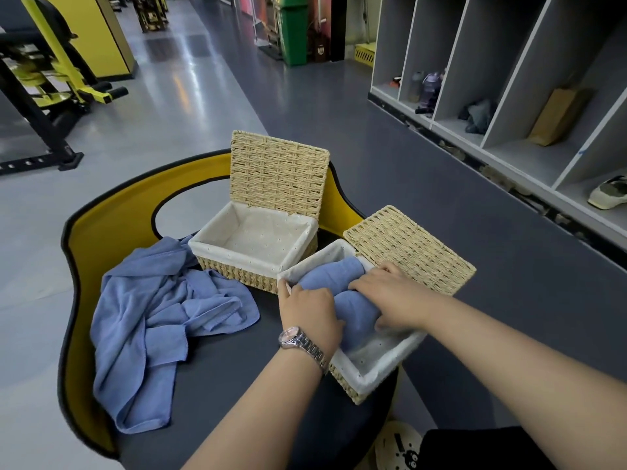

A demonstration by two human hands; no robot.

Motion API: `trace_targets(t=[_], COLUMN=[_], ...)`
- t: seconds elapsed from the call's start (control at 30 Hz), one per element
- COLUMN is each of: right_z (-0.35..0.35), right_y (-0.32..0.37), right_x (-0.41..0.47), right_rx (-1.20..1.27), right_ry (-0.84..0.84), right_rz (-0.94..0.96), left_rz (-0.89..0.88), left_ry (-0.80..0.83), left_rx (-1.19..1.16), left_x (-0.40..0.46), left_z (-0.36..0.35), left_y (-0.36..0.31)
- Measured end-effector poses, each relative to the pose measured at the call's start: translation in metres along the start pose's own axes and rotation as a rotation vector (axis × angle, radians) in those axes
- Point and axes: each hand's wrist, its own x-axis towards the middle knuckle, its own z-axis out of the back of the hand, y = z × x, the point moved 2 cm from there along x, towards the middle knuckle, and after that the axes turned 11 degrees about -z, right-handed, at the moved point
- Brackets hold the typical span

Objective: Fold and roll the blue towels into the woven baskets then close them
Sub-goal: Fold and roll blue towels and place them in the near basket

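Gym floor, dark bench top with yellow edge [101, 212] as work surface. Left hand [310, 312] and right hand [390, 295] both curl around a rolled blue towel [339, 279], pressing it into the near woven basket [380, 368], lid [410, 247] tipped back. Forearms reach in from lower right; wristwatch [298, 340] on left wrist. Far basket [251, 249] sits open, liner bare, lid upright. Loose blue towels [152, 320] are heaped left of the baskets. Cubby shelves [509, 79] at right.
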Motion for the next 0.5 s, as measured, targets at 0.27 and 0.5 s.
trace_targets(t=[0.27,0.5], right_z=[-0.003,-0.003], right_y=[0.008,0.013], right_x=[0.004,0.003], right_rx=[0.018,-0.019], right_ry=[-0.092,0.034], right_rz=[-0.017,-0.100], left_rz=[0.034,-0.086], left_ry=[0.033,-0.068], left_rx=[-0.012,-0.149], left_x=[0.003,-0.008], left_z=[-0.008,0.003], left_y=[0.003,0.017])
